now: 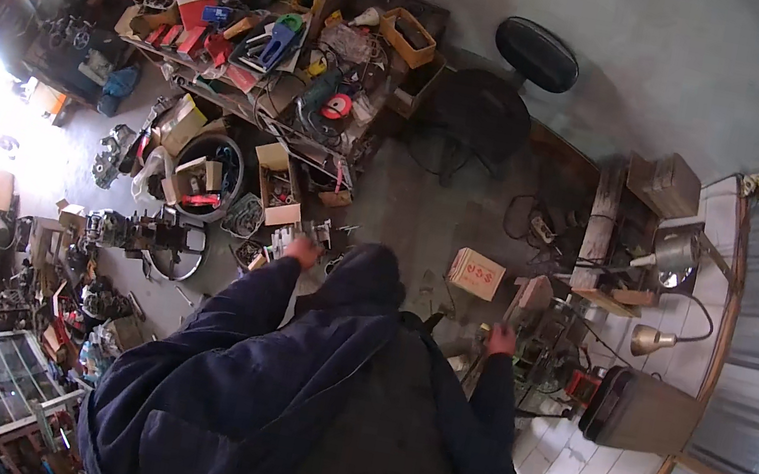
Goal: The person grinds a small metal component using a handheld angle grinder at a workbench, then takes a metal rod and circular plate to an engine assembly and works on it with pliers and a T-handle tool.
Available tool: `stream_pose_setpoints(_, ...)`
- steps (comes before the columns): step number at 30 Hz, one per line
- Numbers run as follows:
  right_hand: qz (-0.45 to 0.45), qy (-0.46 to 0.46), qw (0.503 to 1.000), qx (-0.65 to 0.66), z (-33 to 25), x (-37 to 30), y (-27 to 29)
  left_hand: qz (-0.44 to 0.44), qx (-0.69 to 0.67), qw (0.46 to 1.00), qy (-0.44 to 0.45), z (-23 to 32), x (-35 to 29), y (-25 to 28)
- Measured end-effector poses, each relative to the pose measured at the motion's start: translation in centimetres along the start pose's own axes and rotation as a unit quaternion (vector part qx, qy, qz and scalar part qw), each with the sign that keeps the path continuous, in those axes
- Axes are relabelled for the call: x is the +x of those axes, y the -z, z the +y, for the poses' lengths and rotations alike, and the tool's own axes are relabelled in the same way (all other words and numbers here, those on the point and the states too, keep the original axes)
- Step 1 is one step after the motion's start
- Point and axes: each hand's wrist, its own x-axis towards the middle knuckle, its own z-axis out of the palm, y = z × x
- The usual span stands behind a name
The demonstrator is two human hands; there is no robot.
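In the head view, extends the left hand (302, 251) ahead and to the left, at the near side of a cluster of grey metal parts (282, 239). Appears to touch it, with the metal lying just left of the fingers and also reaching beyond them. Seems to show a long axis running roughly left to right, though too small and cluttered to be sure. Puts the left hand clearly nearer to this cluster, with the right well apart across the body.

Holds the right hand (502, 340) low on the other side, among metal machinery (554, 354). Shows a narrow bar (476, 371) just below and left of those fingers, with its long axis running away from the body, tilted slightly to the right. Cannot tell whether gripped or only beside the hand. Looks curled at the right fingers, but cannot tell how far apart, nor with what between them; cannot tell the spread or hold of the left fingers either.

Shows a cardboard carton (476, 274) ahead and slightly left of the right hand, apart from it, with bold red printing on the side. Has a cluttered worktop (255, 78) farther off at the upper left, bearing red boxes (198, 10) with lettering too small to read.
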Motion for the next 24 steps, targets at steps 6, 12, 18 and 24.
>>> stream_pose_setpoints(6, -0.113, 0.092, 0.984, 0.101, -17.8, 2.3, -1.0, 0.054, -0.244, 0.949, -0.190, 23.8, 2.1, 20.5)
stream_pose_setpoints(12, -0.287, 0.133, 0.946, 0.071, -29.3, -0.3, -6.4, -0.079, -0.216, 0.893, -0.386, 34.4, 6.3, 23.1)
stream_pose_setpoints(18, -0.247, 0.159, 0.941, -0.165, -33.6, 7.4, -5.4, -0.131, -0.182, 0.900, -0.373, 36.4, 13.2, 26.3)
stream_pose_setpoints(24, -0.286, 0.104, 0.947, -0.107, -41.7, 11.4, -7.3, -0.167, -0.155, 0.904, -0.363, 36.3, 20.1, 33.0)
